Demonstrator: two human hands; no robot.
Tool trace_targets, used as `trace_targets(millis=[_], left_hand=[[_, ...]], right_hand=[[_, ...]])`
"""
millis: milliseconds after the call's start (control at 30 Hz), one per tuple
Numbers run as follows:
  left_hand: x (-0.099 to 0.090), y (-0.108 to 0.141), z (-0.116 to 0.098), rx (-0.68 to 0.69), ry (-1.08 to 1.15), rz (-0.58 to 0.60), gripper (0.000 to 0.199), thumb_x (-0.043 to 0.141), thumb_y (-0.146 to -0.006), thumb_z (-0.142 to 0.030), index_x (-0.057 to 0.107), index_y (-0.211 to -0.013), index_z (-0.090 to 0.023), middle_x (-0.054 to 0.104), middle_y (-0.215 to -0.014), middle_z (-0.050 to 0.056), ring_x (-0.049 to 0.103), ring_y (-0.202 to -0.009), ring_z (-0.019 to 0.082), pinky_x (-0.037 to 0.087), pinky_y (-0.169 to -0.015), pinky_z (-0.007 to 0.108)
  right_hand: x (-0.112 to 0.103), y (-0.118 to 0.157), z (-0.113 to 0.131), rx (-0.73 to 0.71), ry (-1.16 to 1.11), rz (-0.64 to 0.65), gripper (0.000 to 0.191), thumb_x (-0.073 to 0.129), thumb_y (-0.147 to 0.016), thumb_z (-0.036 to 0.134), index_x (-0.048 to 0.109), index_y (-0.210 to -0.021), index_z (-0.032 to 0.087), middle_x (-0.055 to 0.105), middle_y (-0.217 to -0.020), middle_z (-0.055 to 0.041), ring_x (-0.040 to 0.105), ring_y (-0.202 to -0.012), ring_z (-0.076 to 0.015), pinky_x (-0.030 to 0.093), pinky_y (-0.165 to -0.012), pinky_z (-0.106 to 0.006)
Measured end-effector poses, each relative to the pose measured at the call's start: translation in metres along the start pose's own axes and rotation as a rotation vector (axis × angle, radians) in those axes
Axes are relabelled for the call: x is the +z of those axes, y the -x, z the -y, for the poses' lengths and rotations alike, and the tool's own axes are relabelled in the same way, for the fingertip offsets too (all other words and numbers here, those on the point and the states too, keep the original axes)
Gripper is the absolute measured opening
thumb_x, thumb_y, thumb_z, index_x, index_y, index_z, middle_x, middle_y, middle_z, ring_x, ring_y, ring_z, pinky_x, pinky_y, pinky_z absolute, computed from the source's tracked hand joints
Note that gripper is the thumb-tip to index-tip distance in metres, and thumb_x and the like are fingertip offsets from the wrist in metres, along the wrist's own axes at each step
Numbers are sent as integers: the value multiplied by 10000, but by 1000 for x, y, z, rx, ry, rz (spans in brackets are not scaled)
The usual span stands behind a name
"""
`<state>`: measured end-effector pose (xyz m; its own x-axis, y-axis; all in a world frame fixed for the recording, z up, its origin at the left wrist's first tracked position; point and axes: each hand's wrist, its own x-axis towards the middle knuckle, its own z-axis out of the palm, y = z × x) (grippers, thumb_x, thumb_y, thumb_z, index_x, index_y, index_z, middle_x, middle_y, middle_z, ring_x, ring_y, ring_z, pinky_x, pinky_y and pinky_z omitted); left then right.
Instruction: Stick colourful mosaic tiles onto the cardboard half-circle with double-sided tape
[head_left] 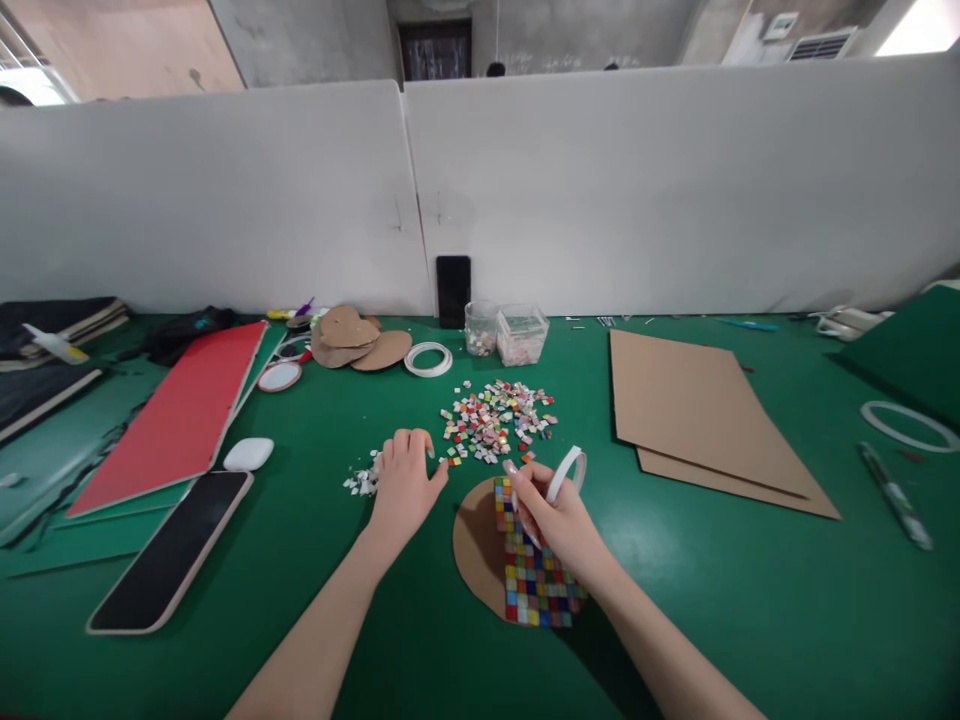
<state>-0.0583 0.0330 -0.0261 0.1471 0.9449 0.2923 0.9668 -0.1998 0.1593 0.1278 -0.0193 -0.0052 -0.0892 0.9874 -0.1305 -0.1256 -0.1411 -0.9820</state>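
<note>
My left hand [405, 485] is over the green table, between a small heap of white bits [363, 478] and a pile of coloured mosaic tiles [495, 420]. Its thumb and index finger are apart with nothing visible between them. My right hand [559, 520] is above a round cardboard disc [478, 560], fingers closed around a narrow white ring like a tape roll [568, 474]. Rows of coloured square tiles [525, 590] cover the disc's right part; its left part is bare cardboard. My right hand hides some of the tiles.
Phone [172, 550], white case [249, 454] and red board [176, 410] lie left. Behind are cardboard discs [382, 351], a white ring [428, 360], clear containers [523, 335] and an upright phone [454, 291]. Cardboard sheets [690, 410] and a pen [896, 497] lie right.
</note>
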Motion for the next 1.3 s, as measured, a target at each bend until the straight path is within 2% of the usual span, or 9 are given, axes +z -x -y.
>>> trace_targets(millis=[267,467,667,800,867,967,1033,1133,1300], left_hand=[[-2,-3,3,-45,23,57,135,548,-747,-195,422,-794,-201,457,-849,43,458,-793,217,376,-701,318],[-10,-13,23,-247,150,-14,171,527,-668,-87,451,-767,-204,515,-826,50,502,-836,244,380,-713,349],[-23,-21,36,-244,319,33,88,459,-781,-178,491,-856,-211,603,-687,-16,558,-620,160,407,-606,268],[-31,-16,20,-200,507,28,181,384,-867,-353,495,-873,-210,589,-643,-19,535,-543,138,386,-527,241],[-33,-9,4,-151,616,102,254,355,-881,-397,484,-772,-207,528,-580,-31,508,-515,129,366,-516,238],[-34,6,-24,-20,827,413,373,259,-914,-401,464,-677,-199,463,-538,-38,473,-510,117,359,-535,237],[-33,14,-39,16,909,530,377,255,-918,-412,438,-666,-198,445,-559,-41,447,-530,112,345,-542,234],[-31,21,-50,51,942,589,341,298,-909,-403,390,-653,-197,402,-578,-51,383,-536,102,311,-531,226],[-33,18,-48,60,941,610,294,389,-872,-364,373,-636,-190,376,-594,-56,364,-565,97,292,-530,217]], right_hand=[[-1,3,0,6,18,0,389,518,-832,464,386,-587,193,362,-437,93,297,-360,-39,270,-370,-174],[0,1,2,4,16,-12,391,524,-828,468,382,-587,195,362,-415,96,307,-349,-39,263,-368,-176],[-1,1,1,-2,-3,5,396,527,-818,496,394,-602,192,373,-424,96,296,-337,-33,251,-351,-173],[-1,0,-2,-3,-45,16,436,466,-830,552,419,-595,189,388,-404,84,322,-326,-41,262,-344,-178],[-1,0,-3,32,-78,4,458,422,-831,590,457,-620,185,431,-430,66,362,-339,-52,280,-344,-185],[-1,1,-3,67,-70,19,494,371,-839,613,509,-638,183,476,-466,40,390,-359,-66,299,-355,-200],[-2,2,-3,59,-24,45,518,354,-848,607,514,-597,184,471,-460,30,402,-376,-76,309,-375,-213],[-2,4,-3,25,44,39,538,368,-836,614,477,-523,191,462,-446,20,442,-424,-104,345,-424,-237],[-3,6,-5,46,106,48,516,385,-823,621,449,-536,197,436,-464,29,412,-442,-104,337,-432,-235]])
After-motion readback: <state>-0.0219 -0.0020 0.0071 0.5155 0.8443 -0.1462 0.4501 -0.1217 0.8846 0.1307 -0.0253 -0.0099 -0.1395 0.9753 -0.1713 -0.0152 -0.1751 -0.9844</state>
